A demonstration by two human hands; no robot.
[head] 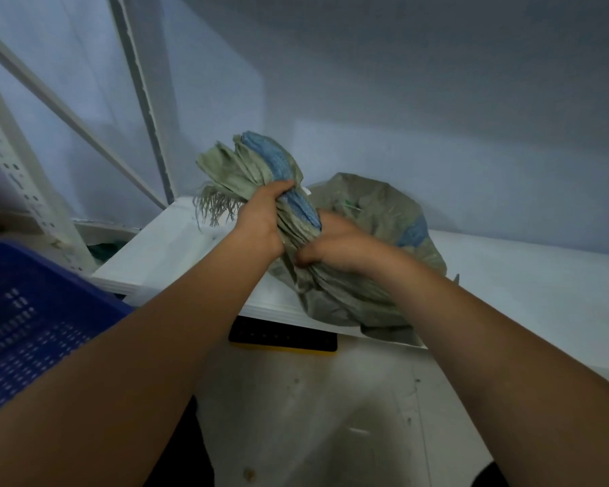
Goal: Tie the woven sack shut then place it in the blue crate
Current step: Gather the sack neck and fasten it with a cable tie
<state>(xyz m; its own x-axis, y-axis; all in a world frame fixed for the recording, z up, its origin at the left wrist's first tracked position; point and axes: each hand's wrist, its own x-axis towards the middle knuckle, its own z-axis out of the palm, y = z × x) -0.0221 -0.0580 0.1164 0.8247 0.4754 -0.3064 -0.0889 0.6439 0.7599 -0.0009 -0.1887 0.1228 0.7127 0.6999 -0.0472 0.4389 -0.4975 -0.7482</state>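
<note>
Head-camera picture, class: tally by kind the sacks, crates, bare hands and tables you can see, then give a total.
Grey-green woven sack with a blue stripe: 1
Blue slotted plastic crate: 1
Bare hands gripping the sack's neck: 2, left hand and right hand
White flat table: 1
Total: 5

No legible text, label, brand or number anywhere, only a faint green mark (350, 205) on the woven sack (377, 226), too blurred and creased to read.
</note>
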